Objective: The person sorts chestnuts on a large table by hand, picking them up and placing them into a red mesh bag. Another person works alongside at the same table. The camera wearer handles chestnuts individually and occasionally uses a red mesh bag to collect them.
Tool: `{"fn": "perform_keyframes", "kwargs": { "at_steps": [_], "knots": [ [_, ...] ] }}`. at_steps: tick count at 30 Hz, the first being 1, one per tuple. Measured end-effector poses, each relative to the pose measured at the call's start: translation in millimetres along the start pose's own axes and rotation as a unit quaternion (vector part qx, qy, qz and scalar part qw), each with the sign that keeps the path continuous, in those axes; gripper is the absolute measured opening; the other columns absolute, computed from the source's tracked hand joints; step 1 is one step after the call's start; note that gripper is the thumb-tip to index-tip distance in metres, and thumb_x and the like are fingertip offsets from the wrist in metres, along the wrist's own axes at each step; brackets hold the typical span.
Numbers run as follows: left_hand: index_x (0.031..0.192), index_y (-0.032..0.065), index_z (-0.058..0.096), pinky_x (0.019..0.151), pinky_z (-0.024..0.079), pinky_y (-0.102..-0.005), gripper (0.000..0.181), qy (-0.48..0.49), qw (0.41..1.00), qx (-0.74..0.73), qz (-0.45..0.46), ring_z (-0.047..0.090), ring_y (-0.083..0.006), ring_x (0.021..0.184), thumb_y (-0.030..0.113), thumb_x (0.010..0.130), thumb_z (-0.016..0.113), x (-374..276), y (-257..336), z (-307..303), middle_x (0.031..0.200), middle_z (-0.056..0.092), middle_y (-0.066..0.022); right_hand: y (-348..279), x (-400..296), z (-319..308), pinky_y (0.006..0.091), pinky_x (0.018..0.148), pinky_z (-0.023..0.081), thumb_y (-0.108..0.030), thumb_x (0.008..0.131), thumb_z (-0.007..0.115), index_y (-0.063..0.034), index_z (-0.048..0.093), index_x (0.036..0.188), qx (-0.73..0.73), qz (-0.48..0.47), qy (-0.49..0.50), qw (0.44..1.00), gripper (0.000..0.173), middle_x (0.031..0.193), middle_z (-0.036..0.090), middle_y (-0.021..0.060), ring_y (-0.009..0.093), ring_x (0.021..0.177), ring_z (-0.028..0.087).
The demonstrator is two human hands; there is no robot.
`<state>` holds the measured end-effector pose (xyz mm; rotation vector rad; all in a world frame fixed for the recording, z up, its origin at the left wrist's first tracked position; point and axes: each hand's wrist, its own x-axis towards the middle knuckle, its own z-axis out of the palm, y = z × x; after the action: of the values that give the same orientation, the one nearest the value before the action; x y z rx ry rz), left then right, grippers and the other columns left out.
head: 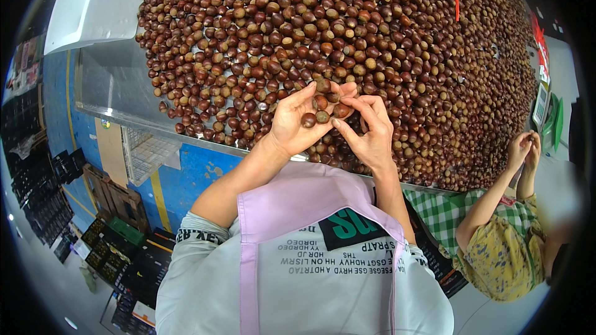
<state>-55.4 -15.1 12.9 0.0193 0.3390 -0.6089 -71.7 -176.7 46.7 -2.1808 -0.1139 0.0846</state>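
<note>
Several brown chestnuts point(320, 102) rest in the upturned palm of my left hand point(292, 125), which is cupped above the edge of the pile. From the other side, my right hand point(372, 132) has its thumb and forefinger around one chestnut point(341, 110) at the rim of that palm. Beneath and beyond both hands spreads a thick layer of loose chestnuts point(279, 18), some showing pale tan bases. The layer lies on a metal table point(125, 79), whose bare surface shows at the left.
A co-worker point(503, 251) in a green checked apron stands at the right, hands over the same table. A scale point(541, 104) sits beyond. On the left are a white chute-like panel point(93, 4), a plastic basket point(149, 151), a wooden pallet point(116, 195) and stacked crates point(109, 246).
</note>
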Motion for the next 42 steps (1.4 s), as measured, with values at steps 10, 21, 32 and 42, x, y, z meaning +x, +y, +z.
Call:
{"fn": "perform_keyframes", "kwargs": {
  "at_steps": [10, 21, 32, 42],
  "knots": [
    [0.102, 0.0025, 0.058, 0.062, 0.05, -0.0302, 0.035, 0.164, 0.985, 0.053, -0.026, 0.06, -0.0228, 0.083, 0.034, 0.092, 0.047, 2, 14, -16, 0.102, 0.062, -0.0113, 9, -1, 1, 0.0188, 0.053, 0.034, -0.001, 0.074, 0.069, -0.0015, 0.063, 0.099, 0.105, 0.036, 0.068, 0.991, 0.026, 0.089, 0.055, 0.0024, 0.007, 0.061, 0.042],
    [0.098, -0.0013, 0.05, 0.038, 0.034, -0.0134, 0.027, 0.149, 0.817, 0.321, 0.455, 0.046, -0.0112, 0.057, 0.019, 0.095, 0.033, -46, 257, 147, 0.084, 0.056, -0.0122, 14, -3, 3, 0.0171, 0.052, 0.035, -0.002, 0.074, 0.069, -0.0001, 0.061, 0.094, 0.122, 0.035, 0.068, 0.99, 0.021, 0.088, 0.049, 0.0021, 0.007, 0.071, 0.044],
    [0.102, 0.0053, 0.056, 0.061, 0.049, -0.0276, 0.031, 0.198, 0.563, 0.563, 0.572, 0.058, -0.0131, 0.068, 0.032, 0.087, 0.059, -31, 264, 150, 0.086, 0.059, -0.0048, 8, -4, 4, 0.0182, 0.056, 0.039, 0.001, 0.075, 0.067, 0.0007, 0.061, 0.096, 0.152, 0.046, 0.052, 0.986, 0.022, 0.09, 0.051, 0.0029, 0.009, 0.076, 0.049],
    [0.112, 0.0055, 0.055, 0.084, 0.048, -0.0344, 0.053, 0.111, 0.916, 0.38, -0.073, 0.055, -0.0194, 0.098, 0.051, 0.094, 0.036, -20, 42, -2, 0.111, 0.057, -0.0098, -36, 3, 21, 0.0255, 0.063, 0.045, -0.003, 0.066, 0.073, -0.0027, 0.062, 0.095, 0.075, -0.102, -0.031, 0.992, 0.031, 0.084, 0.058, 0.0061, 0.016, 0.073, 0.057]
  ]
}}
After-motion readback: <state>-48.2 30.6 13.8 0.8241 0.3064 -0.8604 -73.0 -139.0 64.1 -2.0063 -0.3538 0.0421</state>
